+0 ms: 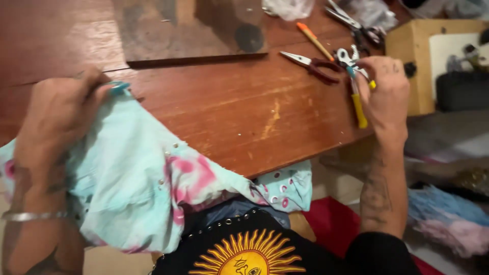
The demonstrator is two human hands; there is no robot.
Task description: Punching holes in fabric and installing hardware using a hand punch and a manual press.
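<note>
Two hands: both the person's own, well apart on a reddish-brown wooden tabletop (244,112).
Left hand (58,114): fingers curled and clamped on a bunched pale turquoise cloth with pink blotches (132,178) at the near left edge; a silver bangle (33,216) sits on the wrist.
Cloth: draped over the tabletop's near edge and hanging down toward the lap — small metal studs dot its surface, and a corner with pink rings hangs at the right.
Right hand (388,89): at the far right of the tabletop, fingers closed around a yellow-handled metal punch tool (358,104); the yellow handle sticks out below the palm, the metal head above the fingers.
Beside the tool: red-handled needle-nose pliers (313,63) lie just to the left, and an orange-tipped wooden stick (315,40) lies behind them.
Far edge: silver scissors (351,20) and a crumpled clear plastic bag (289,7).
Right side: light wooden box (412,66) just beyond the right hand — how close it is to the fingers I cannot tell.
Worn board (188,28): flat on the tabletop, far centre.
Lap: black garment with a yellow sun print (247,257) and a row of studs.
</note>
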